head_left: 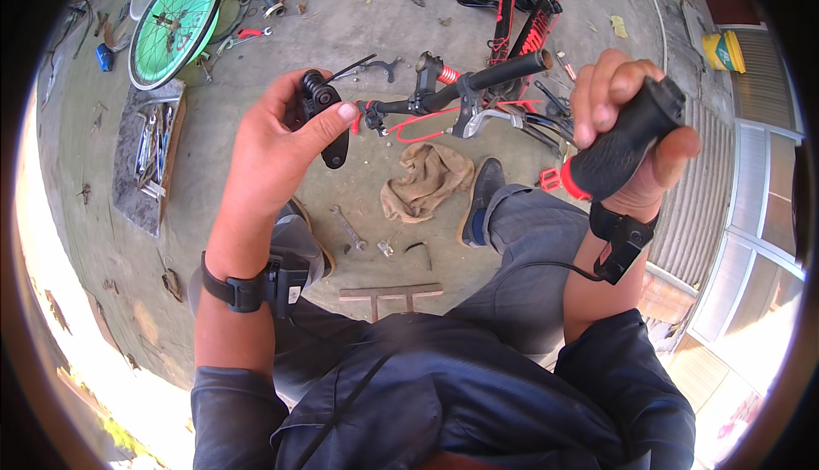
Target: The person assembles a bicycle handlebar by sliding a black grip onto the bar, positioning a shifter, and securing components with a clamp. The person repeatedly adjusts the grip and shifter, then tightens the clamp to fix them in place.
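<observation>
My left hand (275, 142) is closed around a black bicycle part (335, 144) with a ribbed barrel and a flat, rounded lever-like plate. Its exact kind is hard to make out. On the right, raised well above the ground, my right hand (661, 150) holds a black handlebar grip (618, 147) with a red ring at its lower end. Between the hands and farther off lies a black handlebar (499, 71), fitted with a brake lever (495, 120) and red cable. It sits by a black and red bicycle frame (531, 31).
A crumpled brown cloth (426, 182) lies between my feet, with a wrench (349, 228) nearer me. At left are a tool tray (136, 171) and a wheel with a green disc (175, 22). A yellow bucket (723, 52) stands far right. A small wooden stand (391, 292) is before me.
</observation>
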Available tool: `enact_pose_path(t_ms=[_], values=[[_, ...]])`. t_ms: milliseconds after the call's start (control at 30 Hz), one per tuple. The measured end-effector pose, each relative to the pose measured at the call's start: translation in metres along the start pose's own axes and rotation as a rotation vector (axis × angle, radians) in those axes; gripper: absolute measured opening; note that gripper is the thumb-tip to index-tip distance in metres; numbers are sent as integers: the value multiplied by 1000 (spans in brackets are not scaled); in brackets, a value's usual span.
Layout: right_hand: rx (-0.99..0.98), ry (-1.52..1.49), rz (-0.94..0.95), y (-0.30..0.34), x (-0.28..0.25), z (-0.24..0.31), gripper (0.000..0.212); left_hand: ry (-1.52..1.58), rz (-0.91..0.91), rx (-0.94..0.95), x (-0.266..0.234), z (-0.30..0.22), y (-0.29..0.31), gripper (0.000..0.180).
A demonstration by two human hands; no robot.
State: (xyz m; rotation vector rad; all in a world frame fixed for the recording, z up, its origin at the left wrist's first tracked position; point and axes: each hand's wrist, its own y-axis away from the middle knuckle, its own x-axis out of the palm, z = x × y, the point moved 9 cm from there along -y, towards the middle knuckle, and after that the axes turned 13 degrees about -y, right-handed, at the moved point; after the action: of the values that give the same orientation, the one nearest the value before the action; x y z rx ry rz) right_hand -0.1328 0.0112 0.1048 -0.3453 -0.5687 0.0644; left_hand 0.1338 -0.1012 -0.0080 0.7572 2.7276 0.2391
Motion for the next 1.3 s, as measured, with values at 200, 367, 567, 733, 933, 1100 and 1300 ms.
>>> enact_pose_path(t_ms=[200, 367, 567, 733, 933, 1100, 1300], values=[[634, -11, 236, 28, 57, -81, 63, 3, -51, -18, -17, 4, 0, 49], [996, 338, 403, 78, 63, -198, 42, 45, -83, -19, -31, 8, -1, 50], [1091, 428, 273, 137, 21, -295, 37, 85, -126, 2, -46, 9, 3, 49], [1457, 105, -168, 190, -11, -344, 36, 115, -192, 14, -64, 9, 5, 48], [1500, -5, -386, 226, -15, -392, 33, 238, -284, 45, -98, 10, 9, 44], [1539, 35, -408, 237, -9, -409, 36, 402, -435, 54, -137, 14, 15, 35], [1371, 37, -547, 199, -19, -418, 35, 520, -483, 58, -155, 20, 19, 34]])
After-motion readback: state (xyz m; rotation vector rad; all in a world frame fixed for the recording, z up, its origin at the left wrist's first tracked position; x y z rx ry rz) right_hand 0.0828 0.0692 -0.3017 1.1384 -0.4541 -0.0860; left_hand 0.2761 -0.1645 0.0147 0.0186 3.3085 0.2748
